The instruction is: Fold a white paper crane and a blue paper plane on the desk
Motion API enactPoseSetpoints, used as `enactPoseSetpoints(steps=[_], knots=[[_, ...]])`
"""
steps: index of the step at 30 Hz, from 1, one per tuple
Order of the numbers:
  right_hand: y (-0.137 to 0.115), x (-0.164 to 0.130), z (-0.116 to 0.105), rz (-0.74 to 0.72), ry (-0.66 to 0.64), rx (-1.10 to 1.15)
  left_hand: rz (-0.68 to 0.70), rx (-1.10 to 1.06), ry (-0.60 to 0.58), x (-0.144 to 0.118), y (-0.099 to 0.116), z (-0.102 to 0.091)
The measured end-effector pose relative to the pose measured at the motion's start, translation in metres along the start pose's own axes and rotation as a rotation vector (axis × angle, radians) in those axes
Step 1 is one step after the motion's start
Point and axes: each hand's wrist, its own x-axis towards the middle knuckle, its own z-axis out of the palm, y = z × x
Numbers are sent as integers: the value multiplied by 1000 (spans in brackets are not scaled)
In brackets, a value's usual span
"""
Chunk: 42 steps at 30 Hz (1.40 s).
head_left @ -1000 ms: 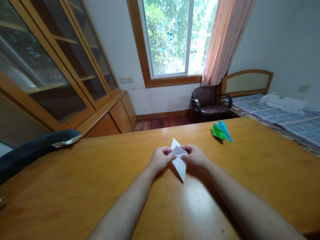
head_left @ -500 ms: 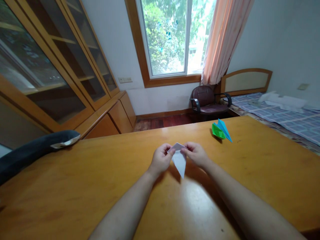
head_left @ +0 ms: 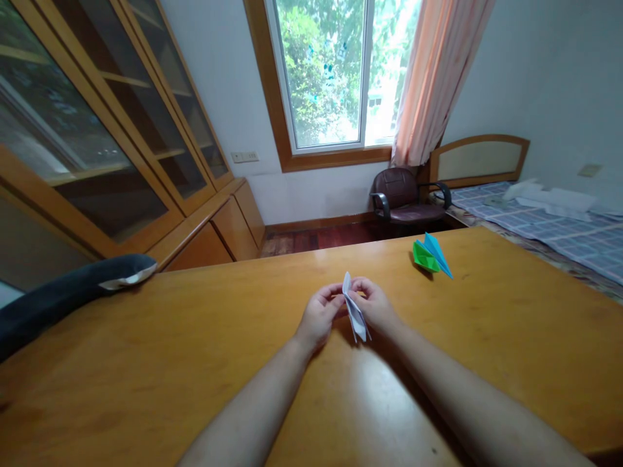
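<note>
Between my hands, a little above the wooden table (head_left: 219, 363), is a folded sheet of white paper (head_left: 357, 318). It is seen nearly edge-on, with a narrow top and several layers that part toward its lower points. My left hand (head_left: 320, 316) pinches it from the left with thumb and fingers. From the right, my right hand (head_left: 376, 305) grips it, its thumb on the near face. Parts of the paper's upper half are hidden behind the fingers.
A green folded paper piece (head_left: 425, 257) touches a blue paper plane (head_left: 437, 251) at the table's far right. A dark stuffed toy (head_left: 78, 282) lies along the left edge. Beyond the table stand an office chair (head_left: 402, 194), a bed (head_left: 574, 230) and a glass-fronted cabinet (head_left: 141, 155).
The white paper has turned from showing a broad kite-shaped face to nearly edge-on, its layers now parted at the bottom. Both hands have drawn closer together around it.
</note>
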Motion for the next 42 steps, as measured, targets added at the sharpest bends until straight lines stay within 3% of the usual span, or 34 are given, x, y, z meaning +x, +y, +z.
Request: enactPoseSetpoints(steps=[5,14,20,28,32,37,40,42], knots=[[-3,-2,0,-63,-27,-82,62,117,-8,2,-1,-2],[-14,-8,5,85,-207,128,150,304,37,7,-4,-10],[-10,-5,3,113,-77,35,201,430,132,2,4,-1],[-6,-2,3,156,50,143,83,153,152,8,-3,-3],[-6,-1,-2,168,18,183,65,138,98,8,-1,-8],[-8,0,-14,266,-153,310,33,78,-47,9,3,-23],[-8,0,-17,196,-218,261,-6,27,-117,10,5,-30],[-4,0,-17,125,-196,136,-22,31,-160,10,6,-31]])
